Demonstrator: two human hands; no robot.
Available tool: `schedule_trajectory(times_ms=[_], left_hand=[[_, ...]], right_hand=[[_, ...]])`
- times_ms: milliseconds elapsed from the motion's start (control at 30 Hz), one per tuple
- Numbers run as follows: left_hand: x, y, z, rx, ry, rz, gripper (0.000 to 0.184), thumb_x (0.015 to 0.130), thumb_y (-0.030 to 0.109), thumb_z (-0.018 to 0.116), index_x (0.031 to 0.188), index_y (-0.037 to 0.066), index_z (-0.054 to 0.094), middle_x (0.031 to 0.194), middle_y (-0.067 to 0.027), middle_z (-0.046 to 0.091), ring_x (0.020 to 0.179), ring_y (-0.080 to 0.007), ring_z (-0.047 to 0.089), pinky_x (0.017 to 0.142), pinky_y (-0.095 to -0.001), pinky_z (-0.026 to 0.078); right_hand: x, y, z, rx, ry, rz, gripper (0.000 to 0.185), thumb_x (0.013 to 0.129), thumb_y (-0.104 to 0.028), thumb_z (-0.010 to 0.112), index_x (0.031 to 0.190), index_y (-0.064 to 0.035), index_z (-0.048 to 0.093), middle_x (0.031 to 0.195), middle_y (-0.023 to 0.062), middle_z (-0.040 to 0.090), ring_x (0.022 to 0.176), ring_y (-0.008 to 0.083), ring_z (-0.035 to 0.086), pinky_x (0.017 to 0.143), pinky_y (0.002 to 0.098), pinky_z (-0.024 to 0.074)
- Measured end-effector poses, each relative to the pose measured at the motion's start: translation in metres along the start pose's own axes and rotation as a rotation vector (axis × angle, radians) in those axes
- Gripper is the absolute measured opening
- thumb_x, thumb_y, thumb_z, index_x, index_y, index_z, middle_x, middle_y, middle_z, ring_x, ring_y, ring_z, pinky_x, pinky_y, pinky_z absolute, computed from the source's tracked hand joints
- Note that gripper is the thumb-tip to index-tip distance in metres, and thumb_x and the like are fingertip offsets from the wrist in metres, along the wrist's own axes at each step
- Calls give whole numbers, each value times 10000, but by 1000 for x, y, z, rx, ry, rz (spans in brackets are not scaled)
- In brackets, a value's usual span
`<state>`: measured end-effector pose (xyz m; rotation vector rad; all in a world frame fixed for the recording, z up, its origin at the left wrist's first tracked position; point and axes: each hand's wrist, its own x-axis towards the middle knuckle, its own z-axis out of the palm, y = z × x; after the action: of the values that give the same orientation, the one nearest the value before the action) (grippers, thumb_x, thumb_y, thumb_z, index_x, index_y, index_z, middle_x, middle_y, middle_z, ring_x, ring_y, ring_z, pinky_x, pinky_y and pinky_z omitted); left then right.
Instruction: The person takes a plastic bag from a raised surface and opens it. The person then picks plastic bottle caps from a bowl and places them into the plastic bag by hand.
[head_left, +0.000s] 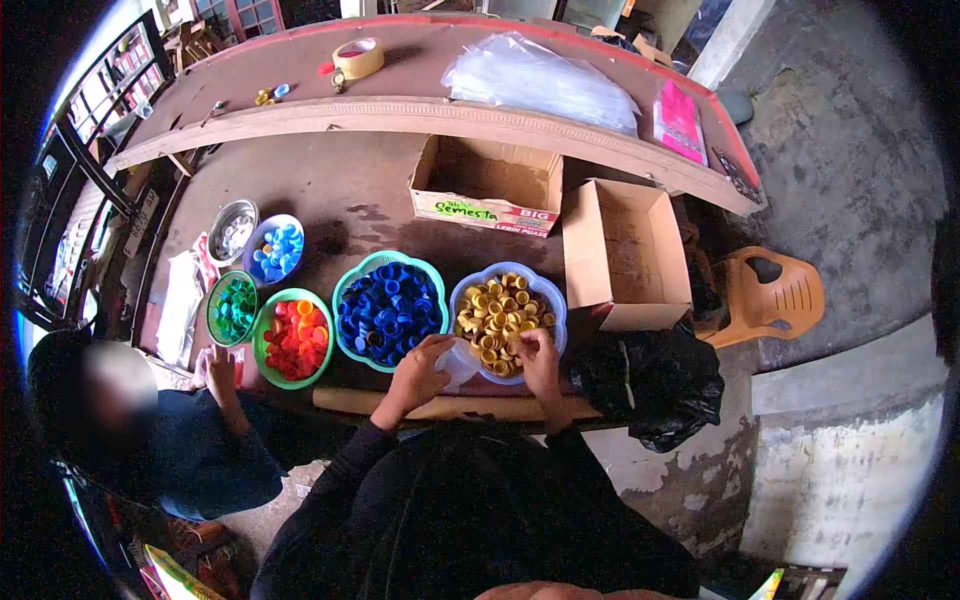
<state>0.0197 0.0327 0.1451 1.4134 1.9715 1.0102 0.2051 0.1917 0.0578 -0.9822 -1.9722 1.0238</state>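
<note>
My left hand [416, 376] is closed on a small clear plastic bag [460, 364], which lies between the two baskets at the table's front edge. Fingers curled together, my right hand [541, 366] is at the front right of a light-blue basket [561, 312] full of gold caps [497, 315]. What its fingertips hold, if anything, is too small to make out. Left of that basket stands a mint-green basket [343, 275] filled with dark blue caps [388, 312], close beyond my left hand.
A green basket [262, 362] holds red and orange caps; bowls of green caps [234, 308] and light blue caps [277, 250] stand further left. Cardboard boxes [485, 180] [640, 245] sit behind. A black plastic bag [650, 385] is at right. A co-worker's hand [220, 375] is at left.
</note>
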Motion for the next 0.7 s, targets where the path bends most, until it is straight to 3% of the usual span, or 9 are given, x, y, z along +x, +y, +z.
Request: schedule_trajectory(times_ms=[100,167,233,367,433,467,533,700], left_hand=[[2,-4,7,-12,-1,11,537,658,14,610,1195,15,588,1267,-132,559,1098,-330,575,906,-368,482],[3,-6,10,-19,-13,19,542,654,13,609,1195,13,589,1268,-137,558,1100,-330,574,912,-367,479],[4,-6,10,-15,-31,5,548,645,9,606,1193,11,589,1268,-149,555,1105,-334,571,921,-369,474],[0,-4,5,-35,-3,12,550,641,11,603,1190,8,588,1258,-161,558,1106,-341,569,926,-369,469],[-3,-6,3,-11,13,10,554,638,11,599,1192,7,584,1251,-162,562,1103,-345,569,926,-366,468],[-4,-7,2,-10,15,14,554,638,11,599,1192,7,584,1251,-162,562,1103,-345,569,926,-366,468],[-6,-9,1,-45,18,50,559,638,14,600,1197,11,581,1246,-162,563,1099,-348,570,919,-366,471],[-6,-13,5,-71,21,11,555,640,17,605,1194,14,582,1239,-159,567,1095,-346,573,915,-366,474]], right_hand=[[-7,-58,0,211,78,74,212,839,-103,689,976,-19,551,895,106,601,777,201,605,668,319,485],[-15,-90,4,269,20,-23,225,803,-58,701,972,-14,560,955,122,601,857,204,617,737,319,494],[-6,-87,6,109,-199,-433,190,795,-18,691,957,-27,592,946,101,607,824,202,610,740,316,488],[13,-60,-2,142,-74,-201,147,779,-9,677,914,-18,619,961,130,609,897,295,593,821,368,464],[20,-29,1,-2,-4,-56,125,794,-29,667,912,-22,628,962,151,593,919,329,569,803,399,460],[22,-13,3,-2,-2,-60,125,794,-29,667,912,-22,628,962,151,593,919,329,569,803,399,460],[19,8,7,-291,-15,-133,127,789,-60,674,908,-38,639,951,147,566,932,336,545,806,419,443],[12,13,13,-498,-89,-187,151,743,-83,711,882,-62,656,929,129,532,952,325,519,838,427,417]])
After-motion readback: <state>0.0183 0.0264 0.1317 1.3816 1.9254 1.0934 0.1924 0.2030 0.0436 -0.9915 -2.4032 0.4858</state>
